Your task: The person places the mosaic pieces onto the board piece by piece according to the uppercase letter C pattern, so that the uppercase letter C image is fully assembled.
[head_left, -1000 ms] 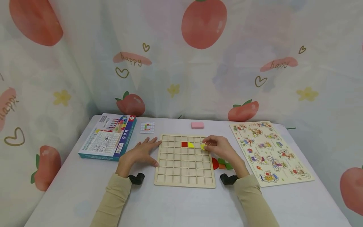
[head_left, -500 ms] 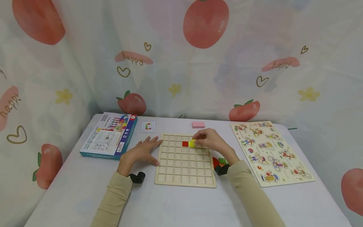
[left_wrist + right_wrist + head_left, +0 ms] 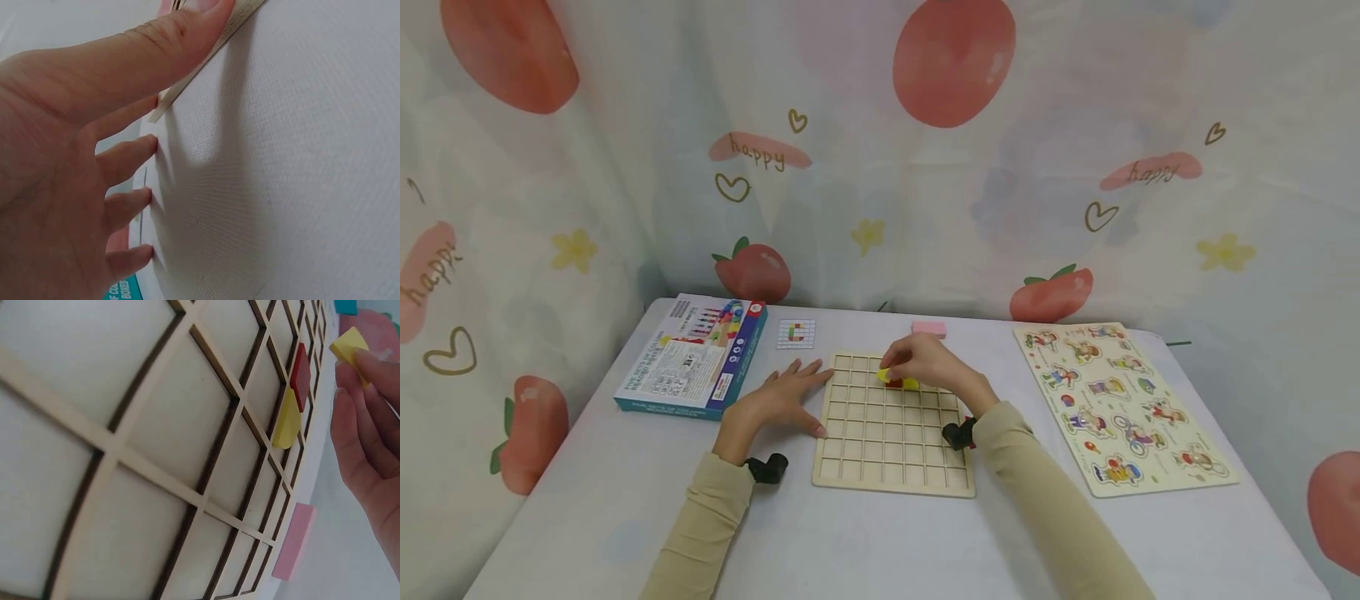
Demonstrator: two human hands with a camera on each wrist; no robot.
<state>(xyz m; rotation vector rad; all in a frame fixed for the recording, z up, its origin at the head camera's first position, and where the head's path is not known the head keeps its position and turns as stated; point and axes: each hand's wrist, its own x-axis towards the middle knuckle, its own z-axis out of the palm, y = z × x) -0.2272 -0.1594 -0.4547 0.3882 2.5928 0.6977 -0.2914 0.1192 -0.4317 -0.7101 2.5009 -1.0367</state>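
A wooden grid board point(image 3: 880, 457) lies on the table in front of me. My right hand point(image 3: 928, 363) is over its far rows, pinching a yellow quarter-round block point(image 3: 351, 349) between thumb and fingers. Under that hand, a red square block point(image 3: 300, 378) and another yellow quarter-round block point(image 3: 287, 422) sit side by side in the grid. At the board's left edge rests my left hand point(image 3: 778, 402), fingers spread. In the left wrist view its thumb point(image 3: 181, 34) touches the edge, while several fingertips meet the tabletop.
A pattern card point(image 3: 796, 334) and a pink block point(image 3: 929, 328) lie beyond the board. To the left is a toy box point(image 3: 688, 358); a picture puzzle board point(image 3: 1105, 387) lies right. The right forearm mostly hides loose blocks beside the grid.
My right hand has carried the yellow block leftward across the grid, past the seated yellow block to the red one. The left hand stays at the board's edge.
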